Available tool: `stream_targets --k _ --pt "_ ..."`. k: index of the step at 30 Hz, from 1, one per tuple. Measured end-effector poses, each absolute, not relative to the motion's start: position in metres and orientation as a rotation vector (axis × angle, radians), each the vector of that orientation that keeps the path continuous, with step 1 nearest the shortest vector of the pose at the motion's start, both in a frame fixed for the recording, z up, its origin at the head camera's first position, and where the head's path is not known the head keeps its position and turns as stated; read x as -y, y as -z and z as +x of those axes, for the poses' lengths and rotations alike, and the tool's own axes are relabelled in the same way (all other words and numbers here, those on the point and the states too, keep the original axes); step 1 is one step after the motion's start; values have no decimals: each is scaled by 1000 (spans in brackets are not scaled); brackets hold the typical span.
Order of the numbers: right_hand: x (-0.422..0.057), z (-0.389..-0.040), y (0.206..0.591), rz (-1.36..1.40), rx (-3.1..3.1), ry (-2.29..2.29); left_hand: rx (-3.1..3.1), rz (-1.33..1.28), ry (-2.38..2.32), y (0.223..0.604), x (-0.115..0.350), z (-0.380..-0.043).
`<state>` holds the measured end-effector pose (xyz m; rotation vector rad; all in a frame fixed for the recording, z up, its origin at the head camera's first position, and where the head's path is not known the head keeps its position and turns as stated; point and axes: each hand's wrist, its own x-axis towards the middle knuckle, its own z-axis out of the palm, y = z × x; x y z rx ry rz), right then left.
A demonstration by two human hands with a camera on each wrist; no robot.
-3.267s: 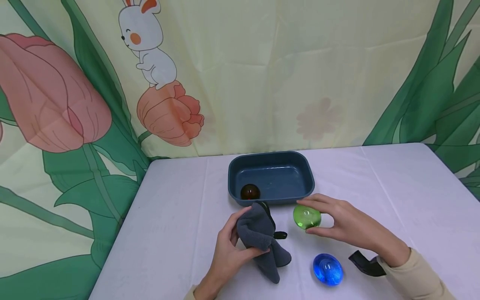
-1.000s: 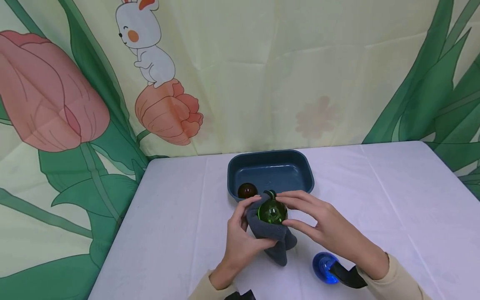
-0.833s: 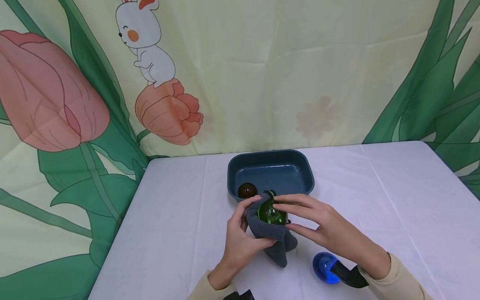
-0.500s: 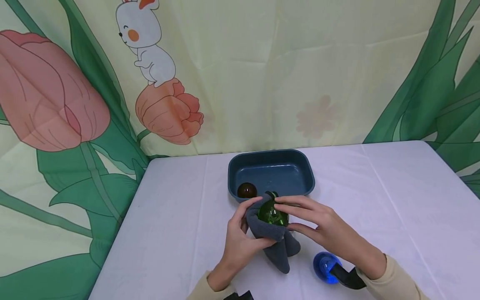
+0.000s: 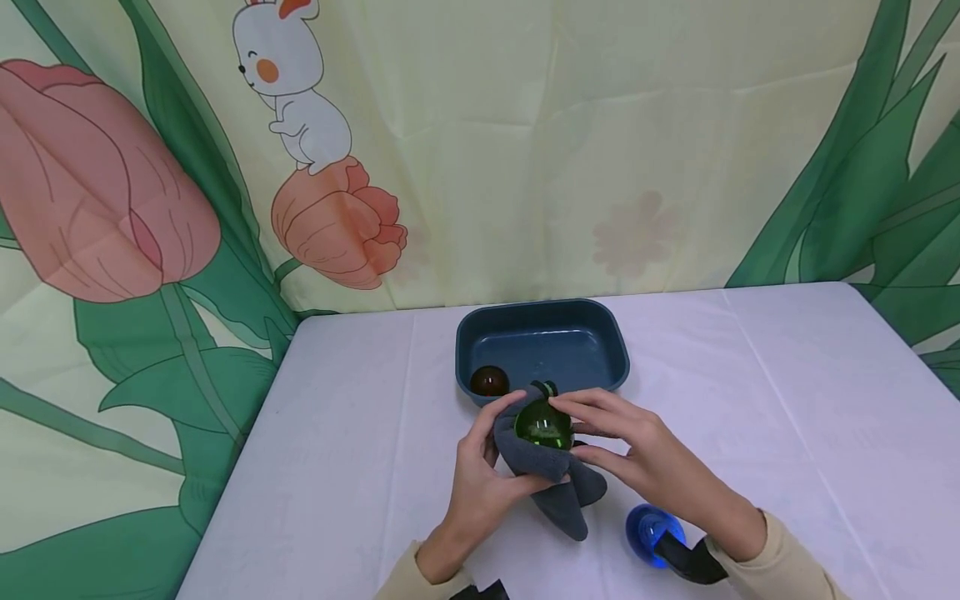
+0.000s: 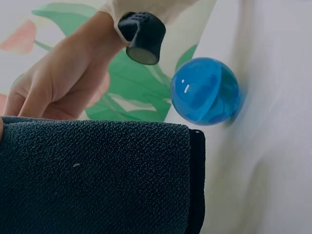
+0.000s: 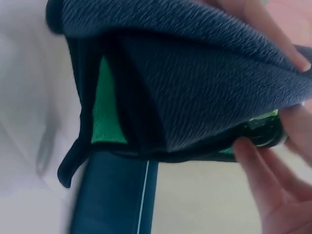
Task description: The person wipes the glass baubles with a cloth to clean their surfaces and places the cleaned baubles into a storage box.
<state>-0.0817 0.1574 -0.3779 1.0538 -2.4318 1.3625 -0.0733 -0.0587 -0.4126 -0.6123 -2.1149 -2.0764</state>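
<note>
In the head view a dark grey cloth (image 5: 558, 504) with black trim is folded round a clear green ball (image 5: 542, 423). My left hand (image 5: 480, 487) grips the cloth from the left, thumb in front and fingers behind. My right hand (image 5: 637, 442) has its fingertips and thumb at the ball's right side, pinching it within the fold. In the right wrist view the cloth (image 7: 209, 87) shows a bright green inner face, and part of the green ball (image 7: 265, 129) peeks out below it. The left wrist view is largely filled by the cloth (image 6: 97, 175), which hides the ball there.
Behind the hands stands a dark blue tray (image 5: 543, 308), a dark brown ball (image 5: 490, 381) in its near left corner. A clear blue ball (image 5: 647, 529) lies on the white tablecloth (image 5: 360, 433), partly covered by the black strap (image 5: 690, 560) at my right wrist.
Earlier the right hand held the green ball apart, right of the cloth; it has brought it left into the fold. Lately its fingers shift slightly on the ball, and the cloth's hanging corners swing right.
</note>
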Motion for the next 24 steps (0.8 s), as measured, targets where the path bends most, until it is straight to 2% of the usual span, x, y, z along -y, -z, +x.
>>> stream_targets --k 12,17,24 --pt "-153 -82 370 771 2604 -1850 2097 -693 2002 412 61 -76" --pt "-152 -84 370 787 2617 -1768 2070 -686 2027 413 63 -78" --pt "-155 -82 369 945 2546 -1495 2099 -661 2055 414 65 -78"
